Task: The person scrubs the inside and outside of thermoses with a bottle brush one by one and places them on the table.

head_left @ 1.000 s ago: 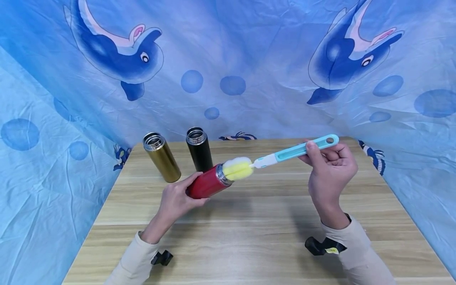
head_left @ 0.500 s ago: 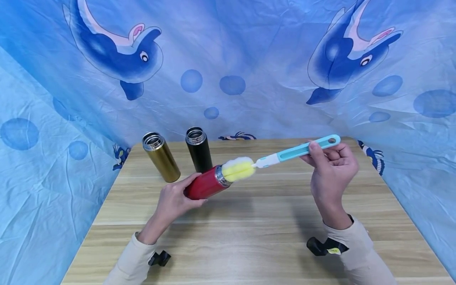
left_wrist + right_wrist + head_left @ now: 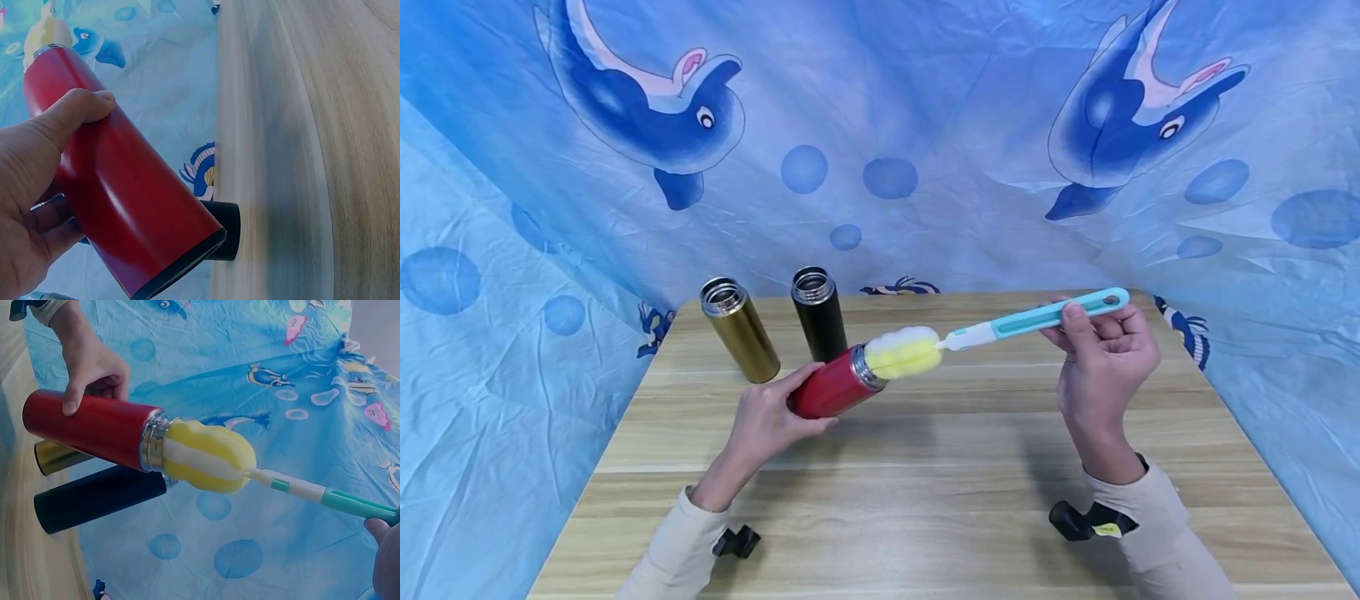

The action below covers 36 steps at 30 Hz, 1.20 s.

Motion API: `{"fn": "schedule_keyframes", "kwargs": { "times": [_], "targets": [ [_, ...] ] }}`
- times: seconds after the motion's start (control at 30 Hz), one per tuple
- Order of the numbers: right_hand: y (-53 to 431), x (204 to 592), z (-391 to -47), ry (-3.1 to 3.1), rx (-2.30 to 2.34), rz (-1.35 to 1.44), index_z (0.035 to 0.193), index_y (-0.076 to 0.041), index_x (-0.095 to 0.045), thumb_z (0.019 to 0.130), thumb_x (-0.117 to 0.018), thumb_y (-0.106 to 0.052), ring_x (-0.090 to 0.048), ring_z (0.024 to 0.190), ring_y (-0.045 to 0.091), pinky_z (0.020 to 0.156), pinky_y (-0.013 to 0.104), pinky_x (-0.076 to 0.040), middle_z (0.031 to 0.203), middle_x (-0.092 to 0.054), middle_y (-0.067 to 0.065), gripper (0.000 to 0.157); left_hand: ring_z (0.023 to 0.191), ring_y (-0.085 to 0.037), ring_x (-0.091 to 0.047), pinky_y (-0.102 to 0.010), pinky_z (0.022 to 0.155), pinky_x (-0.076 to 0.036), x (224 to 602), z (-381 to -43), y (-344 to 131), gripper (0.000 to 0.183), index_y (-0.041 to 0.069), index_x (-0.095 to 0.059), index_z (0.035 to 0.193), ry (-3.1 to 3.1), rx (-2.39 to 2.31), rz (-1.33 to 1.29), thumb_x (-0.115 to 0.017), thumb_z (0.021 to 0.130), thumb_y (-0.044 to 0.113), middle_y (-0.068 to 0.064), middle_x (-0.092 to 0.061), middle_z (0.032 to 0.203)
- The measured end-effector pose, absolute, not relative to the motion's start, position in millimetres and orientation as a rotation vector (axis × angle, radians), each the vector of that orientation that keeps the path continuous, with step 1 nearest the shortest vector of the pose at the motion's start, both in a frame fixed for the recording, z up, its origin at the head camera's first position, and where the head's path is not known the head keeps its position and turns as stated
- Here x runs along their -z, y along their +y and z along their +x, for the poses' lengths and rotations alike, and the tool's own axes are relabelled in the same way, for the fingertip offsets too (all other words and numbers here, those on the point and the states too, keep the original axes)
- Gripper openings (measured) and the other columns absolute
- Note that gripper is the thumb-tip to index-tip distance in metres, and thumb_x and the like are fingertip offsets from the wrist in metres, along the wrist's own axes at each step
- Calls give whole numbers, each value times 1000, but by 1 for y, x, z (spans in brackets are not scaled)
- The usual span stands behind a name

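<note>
My left hand (image 3: 769, 421) grips a red thermos bottle (image 3: 829, 388) round its body, tilted with its open steel mouth up to the right. The left wrist view shows the thumb across the red wall (image 3: 119, 181) and the dark base tipped down. My right hand (image 3: 1107, 367) pinches the turquoise handle of a bottle brush (image 3: 1030, 322) between thumb and fingers. The brush's yellow and white sponge head (image 3: 209, 456) sits at the bottle's mouth, most of it outside; any part inside the neck is hidden.
A gold bottle (image 3: 742, 333) and a black bottle (image 3: 820, 321) stand uncapped at the back left of the wooden table (image 3: 925, 500). The black one is close behind the red bottle. A blue dolphin-print curtain (image 3: 880, 233) hangs behind and at both sides.
My right hand has moved slightly right with the brush, and more of the sponge head shows outside the mouth. The red bottle has shifted very slightly left in my left hand.
</note>
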State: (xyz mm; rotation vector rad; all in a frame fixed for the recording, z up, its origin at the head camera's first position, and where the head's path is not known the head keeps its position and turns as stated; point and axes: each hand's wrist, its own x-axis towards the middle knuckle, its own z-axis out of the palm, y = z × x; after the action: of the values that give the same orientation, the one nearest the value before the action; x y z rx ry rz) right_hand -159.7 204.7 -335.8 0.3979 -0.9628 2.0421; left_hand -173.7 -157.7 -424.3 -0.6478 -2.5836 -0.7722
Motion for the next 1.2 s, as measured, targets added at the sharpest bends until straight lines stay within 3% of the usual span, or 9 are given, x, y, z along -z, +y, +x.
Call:
{"fn": "schedule_keyframes", "kwargs": {
  "times": [0.43,0.83,1.2],
  "targets": [
    [216,334,-163,-803,-1954,361,93,20,-52,83,-70,19,-74,66,33,62,38,-62,74,-66,28,21,88,-29,-73,-43,71,-62,420,-174,-155,79,9,-66,136,-2609,793,-623,-98,66,27,-13,-77,109],
    [216,329,-162,-768,-1997,351,95,21,-52,84,-70,18,-73,65,33,60,37,-62,75,-65,28,21,84,-27,-73,-41,68,-62,419,-174,-151,80,9,-66,136,-2646,711,-604,-96,66,34,-11,-77,107],
    [212,332,-159,-820,-2038,384,97,21,-53,84,-68,19,-74,67,32,61,37,-61,77,-67,28,20,89,-27,-72,-42,73,-63,419,-176,-150,82,11,-64,138,-2678,739,-596,-97,65,28,-11,-76,110]
  ]
}}
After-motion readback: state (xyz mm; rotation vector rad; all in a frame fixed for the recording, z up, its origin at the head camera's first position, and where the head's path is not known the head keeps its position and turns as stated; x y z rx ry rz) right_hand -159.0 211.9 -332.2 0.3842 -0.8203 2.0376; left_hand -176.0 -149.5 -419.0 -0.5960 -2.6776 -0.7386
